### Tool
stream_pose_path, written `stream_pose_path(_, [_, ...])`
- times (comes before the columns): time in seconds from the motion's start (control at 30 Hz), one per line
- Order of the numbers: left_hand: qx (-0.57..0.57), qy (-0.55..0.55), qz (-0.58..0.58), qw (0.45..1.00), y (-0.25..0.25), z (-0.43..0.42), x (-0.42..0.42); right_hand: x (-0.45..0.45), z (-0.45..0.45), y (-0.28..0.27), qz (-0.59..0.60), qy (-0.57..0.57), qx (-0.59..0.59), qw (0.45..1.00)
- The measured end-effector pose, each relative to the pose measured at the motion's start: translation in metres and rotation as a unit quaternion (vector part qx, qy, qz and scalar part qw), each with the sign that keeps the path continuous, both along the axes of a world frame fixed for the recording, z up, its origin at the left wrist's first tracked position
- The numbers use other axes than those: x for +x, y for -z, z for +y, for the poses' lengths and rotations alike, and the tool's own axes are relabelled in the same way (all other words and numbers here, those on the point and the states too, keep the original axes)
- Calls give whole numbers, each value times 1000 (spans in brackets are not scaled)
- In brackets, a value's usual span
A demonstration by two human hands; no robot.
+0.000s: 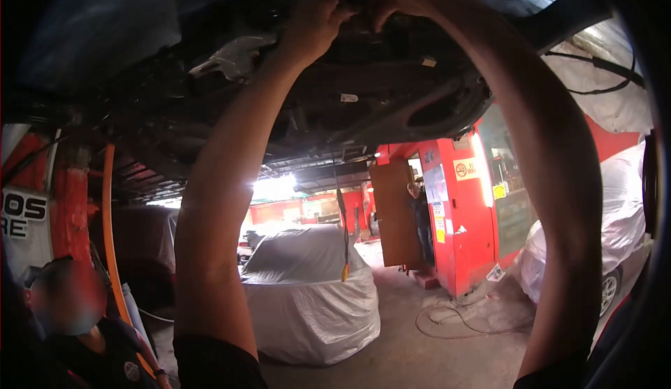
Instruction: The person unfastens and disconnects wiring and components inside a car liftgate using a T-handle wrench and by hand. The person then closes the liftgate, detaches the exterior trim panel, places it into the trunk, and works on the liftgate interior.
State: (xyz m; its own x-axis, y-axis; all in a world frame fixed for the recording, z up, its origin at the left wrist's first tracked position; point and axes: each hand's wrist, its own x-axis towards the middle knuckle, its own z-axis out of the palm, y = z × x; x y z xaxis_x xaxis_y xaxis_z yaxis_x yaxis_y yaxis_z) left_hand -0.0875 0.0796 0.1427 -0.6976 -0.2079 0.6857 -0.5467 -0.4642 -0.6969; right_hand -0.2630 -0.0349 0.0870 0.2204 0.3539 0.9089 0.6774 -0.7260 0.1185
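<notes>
Both arms reach up overhead to the dark underside of a vehicle part or panel (328, 102). My left hand (318, 25) is at the top centre, its fingers curled near dark fittings; what it holds, if anything, is hidden in shadow. Just right of it, my right hand (391, 1) has bent fingers against the same dark area, and its grip is too dim to make out. A shiny bracket-like piece (234, 57) shows left of my left hand. Small pale labels (349, 98) sit on the dark panel below the hands.
A covered car (311, 291) stands ahead, another covered vehicle (622, 207) at right. A person (91, 347) is at lower left beside an orange post (112, 235); another person (419, 214) stands by a brown door (391, 214). A cable (454, 326) lies on the floor.
</notes>
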Motion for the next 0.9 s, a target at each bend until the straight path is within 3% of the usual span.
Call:
stream_pose_path(0.03, [-5, 1, 0, 1000, 0, 2, -1, -11, 4, 1, -16, 160, -41, 986])
stream_pose_path(0.07, [26, 10, 10, 1000, -1, 2, 0, -19, 11, 4, -16, 162, -43, 986])
stream_pose_path(0.13, [58, 19, 20, 998, -8, -2, 4, -28, 19, 7, -107, 318, -84, 938])
stream_pose_path(0.17, [69, 39, -17, 997, -13, -3, 6, -23, 16, -1, -106, 319, -84, 938])
stream_pose_path(0.23, [83, 59, -51, 993, -16, -4, 12, -10, 13, -12, -342, 472, -265, 768])
stream_pose_path(0.27, [65, 49, -51, 995, -17, 0, 12, -7, 11, -7, -342, 473, -265, 768])
stream_pose_path(0.33, [46, 40, -54, 997, -17, 5, 11, -2, 8, 9, -430, 536, -322, 651])
stream_pose_path(0.37, [50, 66, -35, 996, -16, 7, 12, 16, 3, 1, -571, 467, -304, 604])
stream_pose_path(0.4, [53, 91, -16, 994, -15, 9, 14, 21, -9, -6, -572, 467, -304, 602])
stream_pose_path(0.47, [34, 73, -2, 997, -6, 15, 9, 25, -11, 11, -681, 270, -175, 658])
stream_pose_path(0.5, [16, 54, 11, 998, -3, 17, 6, 24, -11, 15, -682, 269, -175, 657])
stream_pose_path(0.57, [12, 64, -6, 998, -9, 13, 10, 15, -10, 24, -439, 160, -47, 883])
stream_pose_path(0.6, [7, 76, -22, 997, -12, 11, 14, 12, -9, 24, -438, 159, -45, 884])
stream_pose_path(0.67, [-12, 53, -10, 998, -6, 8, 10, 7, -6, 24, -373, 305, -114, 869])
stream_pose_path(0.7, [-29, 32, 1, 999, -3, 6, 8, 7, -6, 25, -371, 304, -114, 870])
stream_pose_path(0.77, [-35, 37, -13, 999, -7, 3, 12, 3, -7, 27, -426, 393, -115, 807])
stream_pose_path(0.8, [-40, 42, -28, 998, -9, 0, 14, 4, -11, 23, -426, 396, -114, 806])
stream_pose_path(0.87, [-30, 65, -40, 997, -10, -3, 18, 11, -20, 6, -550, 307, -247, 736])
stream_pose_path(0.9, [-19, 85, -50, 995, -10, -5, 21, 15, -24, -1, -550, 307, -247, 736])
